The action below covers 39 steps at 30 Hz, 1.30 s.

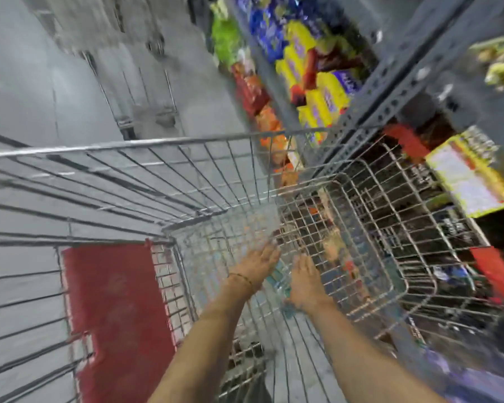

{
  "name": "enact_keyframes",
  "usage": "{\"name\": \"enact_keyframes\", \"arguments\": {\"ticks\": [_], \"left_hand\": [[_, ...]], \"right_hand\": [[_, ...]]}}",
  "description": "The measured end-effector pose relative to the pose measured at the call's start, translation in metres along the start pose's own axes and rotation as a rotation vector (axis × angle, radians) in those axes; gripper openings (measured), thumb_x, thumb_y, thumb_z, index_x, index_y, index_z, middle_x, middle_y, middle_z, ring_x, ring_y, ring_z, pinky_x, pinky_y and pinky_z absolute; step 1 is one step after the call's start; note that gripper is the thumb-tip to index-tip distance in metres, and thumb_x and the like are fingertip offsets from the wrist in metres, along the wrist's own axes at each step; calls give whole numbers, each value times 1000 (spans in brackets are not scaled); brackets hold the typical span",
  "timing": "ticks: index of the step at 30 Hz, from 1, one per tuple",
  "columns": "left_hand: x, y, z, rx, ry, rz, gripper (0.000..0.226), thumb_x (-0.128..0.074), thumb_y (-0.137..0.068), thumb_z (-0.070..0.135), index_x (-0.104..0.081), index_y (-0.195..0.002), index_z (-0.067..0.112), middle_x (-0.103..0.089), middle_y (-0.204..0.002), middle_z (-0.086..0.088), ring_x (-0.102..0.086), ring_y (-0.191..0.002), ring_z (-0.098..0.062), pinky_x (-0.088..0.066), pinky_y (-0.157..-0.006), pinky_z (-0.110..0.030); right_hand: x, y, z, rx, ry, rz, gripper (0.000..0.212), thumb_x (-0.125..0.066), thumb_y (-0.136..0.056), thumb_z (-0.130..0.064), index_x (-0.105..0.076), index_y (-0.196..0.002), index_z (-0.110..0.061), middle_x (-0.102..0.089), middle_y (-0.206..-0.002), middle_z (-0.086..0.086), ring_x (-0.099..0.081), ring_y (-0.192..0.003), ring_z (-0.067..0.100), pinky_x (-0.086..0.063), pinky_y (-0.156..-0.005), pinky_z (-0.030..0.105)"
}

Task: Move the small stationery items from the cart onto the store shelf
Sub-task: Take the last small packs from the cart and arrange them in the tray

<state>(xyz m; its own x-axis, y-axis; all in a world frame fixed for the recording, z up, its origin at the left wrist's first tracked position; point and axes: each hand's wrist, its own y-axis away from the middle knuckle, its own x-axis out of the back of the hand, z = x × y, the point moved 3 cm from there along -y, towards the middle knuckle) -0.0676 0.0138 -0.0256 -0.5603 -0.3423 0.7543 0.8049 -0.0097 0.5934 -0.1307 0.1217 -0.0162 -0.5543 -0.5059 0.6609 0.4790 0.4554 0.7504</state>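
Observation:
Both my arms reach down into a wire shopping cart (186, 141). My left hand (256, 263) and my right hand (306, 280) lie side by side on the cart's floor. Between them shows a small teal and clear packet (278, 276), blurred. Both hands touch it; whether either one grips it I cannot tell. The store shelf (390, 91), a grey perforated metal rack, stands to the right of the cart. A thin bracelet circles my left wrist.
A red plastic flap (114, 309) forms the cart's child seat at the left. The shelf holds yellow and blue packs (323, 97), orange packs (271, 132) and a yellow box (472, 181). Grey floor (41, 82) lies to the left. The frame is motion-blurred.

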Motion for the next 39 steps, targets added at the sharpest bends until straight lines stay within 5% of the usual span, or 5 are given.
{"name": "enact_keyframes", "arguments": {"ticks": [8, 15, 20, 24, 39], "left_hand": [[-28, -30, -6, 35, 94, 212, 72, -66, -84, 28, -26, -141, 9, -33, -149, -12, -31, -135, -28, -26, -115, -39], [-33, -16, -22, 444, 328, 211, 99, -57, -67, 74, -25, -136, 9, -47, -128, -11, -58, -87, -21, -47, -59, -25], [-42, -4, -21, 177, 253, 299, 100, -66, -78, 48, -2, -145, 12, -20, -152, -14, -30, -137, -29, -27, -114, -38], [-58, -13, -17, -175, -61, 126, 105, -68, -80, 12, 16, -143, 19, 19, -152, -3, 19, -136, -17, 12, -110, -40], [3, 28, 1, -43, 201, 287, 88, -68, -76, 36, -18, -144, 12, -32, -141, -11, -35, -129, -26, -35, -109, -35]], "right_hand": [[-37, -1, -7, -144, -166, 77, 96, -61, -90, -21, 14, -144, 5, 14, -154, 31, 5, -145, 42, -11, -119, 44], [-5, -25, -9, 97, 105, 330, 95, -57, -92, -30, 17, -145, -2, -3, -159, 20, -6, -147, 34, -6, -121, 44], [-13, -26, -1, 173, 178, 260, 95, -55, -90, -12, 25, -142, -6, 14, -158, 18, 11, -146, 34, 7, -117, 48], [-18, -26, 7, 139, 97, 265, 93, -52, -90, -2, 26, -139, -10, 16, -157, 18, 12, -146, 33, 7, -117, 40], [40, 24, 31, 50, -55, 281, 96, -76, -74, -34, -17, -147, -13, -32, -141, 17, -28, -133, 31, -26, -116, 42]]}}
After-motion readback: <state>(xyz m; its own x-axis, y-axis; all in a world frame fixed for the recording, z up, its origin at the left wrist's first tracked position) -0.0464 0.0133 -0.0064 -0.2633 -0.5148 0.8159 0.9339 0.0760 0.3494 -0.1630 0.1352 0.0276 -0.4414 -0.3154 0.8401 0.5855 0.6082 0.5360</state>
